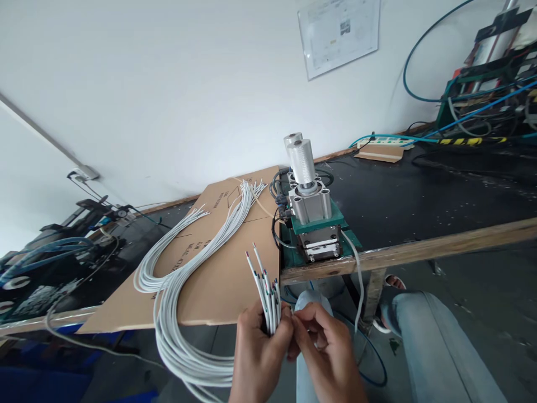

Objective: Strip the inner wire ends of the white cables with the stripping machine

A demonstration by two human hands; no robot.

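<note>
My left hand (262,347) is closed around a bundle of white cables (269,296), whose ends stand up above the fist and show small coloured wire tips. Two of these ends rise higher than the others. Beside it on the right, my right hand (323,344) has thumb and forefinger pinched close to the left thumb; what lies between those fingertips is too small to make out. The long white cables (197,257) loop over the cardboard sheet (218,296) and hang past its front edge toward my left forearm.
A metal pneumatic press (310,204) on a green base stands at the table's front edge (403,246), right of the cardboard. Other machines with hoses (486,73) are at far right and far left. A pale hose (356,274) hangs beneath the press.
</note>
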